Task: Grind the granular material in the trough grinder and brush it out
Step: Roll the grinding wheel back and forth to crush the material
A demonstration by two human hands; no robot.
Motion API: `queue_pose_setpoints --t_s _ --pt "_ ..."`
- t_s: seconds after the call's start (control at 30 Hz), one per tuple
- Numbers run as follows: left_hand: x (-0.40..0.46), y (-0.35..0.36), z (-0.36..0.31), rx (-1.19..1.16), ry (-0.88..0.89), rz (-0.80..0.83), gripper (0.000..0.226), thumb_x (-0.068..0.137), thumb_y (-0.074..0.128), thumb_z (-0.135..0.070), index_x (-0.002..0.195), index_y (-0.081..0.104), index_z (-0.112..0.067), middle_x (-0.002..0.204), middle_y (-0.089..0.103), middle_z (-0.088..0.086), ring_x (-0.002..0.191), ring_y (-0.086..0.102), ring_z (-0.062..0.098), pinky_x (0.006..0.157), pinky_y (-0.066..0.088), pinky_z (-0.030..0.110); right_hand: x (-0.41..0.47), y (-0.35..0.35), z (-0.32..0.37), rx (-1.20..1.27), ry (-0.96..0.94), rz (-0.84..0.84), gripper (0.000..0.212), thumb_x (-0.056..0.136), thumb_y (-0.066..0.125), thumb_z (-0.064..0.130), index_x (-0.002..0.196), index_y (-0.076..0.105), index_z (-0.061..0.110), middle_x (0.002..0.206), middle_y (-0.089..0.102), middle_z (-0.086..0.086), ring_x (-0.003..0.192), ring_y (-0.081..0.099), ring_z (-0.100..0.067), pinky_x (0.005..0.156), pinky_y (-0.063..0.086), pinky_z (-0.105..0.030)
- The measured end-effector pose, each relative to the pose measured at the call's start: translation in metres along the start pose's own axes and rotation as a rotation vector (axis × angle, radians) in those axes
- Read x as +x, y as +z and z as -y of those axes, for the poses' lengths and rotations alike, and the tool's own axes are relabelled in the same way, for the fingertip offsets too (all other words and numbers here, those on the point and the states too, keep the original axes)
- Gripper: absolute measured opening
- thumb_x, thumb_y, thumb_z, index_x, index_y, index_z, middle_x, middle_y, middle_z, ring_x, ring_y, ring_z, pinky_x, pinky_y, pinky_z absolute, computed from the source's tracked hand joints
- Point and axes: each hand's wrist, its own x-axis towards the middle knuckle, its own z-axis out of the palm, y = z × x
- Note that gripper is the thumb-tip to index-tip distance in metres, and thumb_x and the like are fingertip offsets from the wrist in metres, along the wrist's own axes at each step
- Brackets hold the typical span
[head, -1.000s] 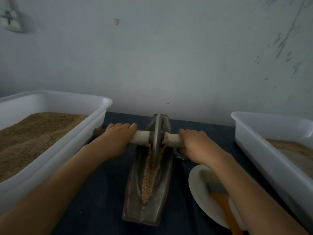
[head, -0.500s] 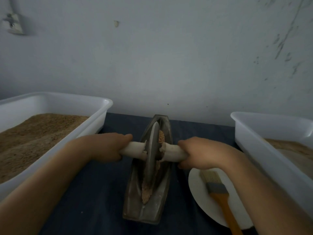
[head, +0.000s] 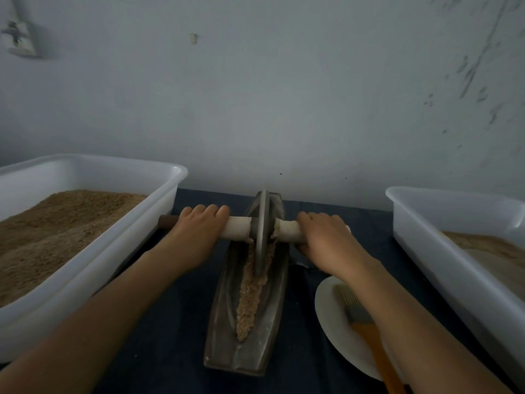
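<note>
Nearest, at about 5 o'clock, an orange-handled brush (head: 358, 315) is lying on a white plate (head: 331, 311), partly hidden under the right forearm. At 6 o'clock the metal trough grinder (head: 227, 334) is sitting lengthwise on the dark worktop (head: 159, 345), with tan granular material (head: 250, 297) lying along its groove. Farther up, the grinding wheel (head: 260, 237) is standing upright in the trough's far half. The left hand (head: 196, 231) is wrapping its grip around the axle handle (head: 237, 227) left of the wheel, and the right hand (head: 324, 237) is curling around the handle's right side. At 9 o'clock a white bin (head: 93, 265) is holding brown granules; at 3 o'clock another white tub (head: 420, 237) is holding finer powder.
</note>
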Motion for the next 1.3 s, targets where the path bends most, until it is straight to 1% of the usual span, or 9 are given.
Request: queue_pose_setpoints --t_s 0.13,0.27,0.4,0.57,0.67,0.77,0.9,1.07,1.3 --pt "-0.002 -0.020 0.000 -0.004 0.029 0.229 0.042 0.090 0.056 -0.023 0.125 0.032 -0.021 0.126 0.048 -0.001 0.114 0.048 0.017 0.096 0.035 0.031 -0.005 -0.024 0.005 0.092 -0.001 0.256 0.021 0.090 0.054 0.024 0.107 0.047 0.013 0.104 0.057 -0.005 0.088 0.052 -0.022 0.065 0.027 -0.029" --pt "-0.015 -0.045 0.003 -0.146 0.074 0.534 0.037 0.091 0.056 -0.019 0.120 0.033 -0.026 0.113 0.051 -0.003 0.095 0.049 0.009 0.083 0.038 0.023 -0.014 -0.052 0.013 0.212 -0.013 0.555 0.026 0.088 0.060 0.025 0.109 0.054 0.011 0.102 0.059 -0.005 0.083 0.051 -0.015 0.058 0.035 -0.025" --pt "-0.022 -0.062 0.008 -0.202 0.090 0.715 0.037 0.090 0.057 -0.022 0.115 0.032 -0.031 0.101 0.046 -0.010 0.092 0.049 0.008 0.080 0.038 0.023 -0.022 -0.068 0.016 0.215 -0.051 0.645 0.032 0.086 0.062 0.031 0.111 0.056 0.012 0.105 0.060 -0.006 0.088 0.055 -0.016 0.061 0.039 -0.025" --pt "-0.016 -0.049 0.007 -0.237 0.068 0.616 0.033 0.091 0.056 -0.019 0.113 0.034 -0.027 0.100 0.047 -0.008 0.090 0.049 0.008 0.079 0.038 0.022 -0.015 -0.054 0.014 0.189 -0.038 0.545 0.026 0.088 0.061 0.026 0.109 0.054 0.012 0.102 0.059 -0.004 0.083 0.053 -0.015 0.058 0.037 -0.025" --pt "-0.009 -0.032 0.006 -0.146 0.043 0.407 0.027 0.092 0.053 -0.018 0.113 0.036 -0.022 0.114 0.051 -0.001 0.102 0.051 0.015 0.086 0.038 0.028 -0.007 -0.030 0.007 0.080 -0.039 0.286 0.019 0.087 0.058 0.026 0.100 0.046 0.017 0.105 0.058 -0.004 0.089 0.054 -0.020 0.066 0.032 -0.030" --pt "-0.002 -0.012 0.003 -0.028 0.008 0.157 0.029 0.091 0.052 -0.020 0.116 0.037 -0.019 0.120 0.050 0.001 0.109 0.050 0.019 0.090 0.036 0.032 -0.002 -0.006 0.002 -0.006 -0.019 0.022 0.025 0.086 0.058 0.029 0.106 0.048 0.017 0.107 0.057 -0.003 0.097 0.053 -0.023 0.069 0.024 -0.030" --pt "0.000 0.000 -0.001 0.028 -0.008 -0.028 0.039 0.086 0.057 -0.019 0.119 0.037 -0.021 0.119 0.048 -0.001 0.108 0.048 0.018 0.092 0.036 0.032 -0.002 0.004 0.001 0.028 0.001 -0.080 0.022 0.085 0.057 0.027 0.103 0.049 0.017 0.103 0.058 -0.002 0.092 0.051 -0.023 0.069 0.022 -0.032" --pt "-0.004 -0.009 0.002 0.003 0.026 0.105 0.043 0.088 0.057 -0.023 0.124 0.033 -0.022 0.123 0.048 -0.001 0.112 0.049 0.017 0.095 0.035 0.031 -0.005 -0.010 0.003 0.054 -0.016 0.076 0.021 0.089 0.053 0.027 0.106 0.047 0.016 0.106 0.058 -0.003 0.094 0.053 -0.023 0.069 0.024 -0.030" --pt "-0.019 -0.050 0.004 -0.177 0.097 0.545 0.035 0.091 0.055 -0.018 0.117 0.035 -0.027 0.115 0.052 -0.003 0.098 0.050 0.010 0.086 0.040 0.024 -0.019 -0.052 0.013 0.213 -0.040 0.552 0.020 0.088 0.059 0.022 0.104 0.052 0.013 0.088 0.051 0.002 0.074 0.048 -0.011 0.053 0.032 -0.020"
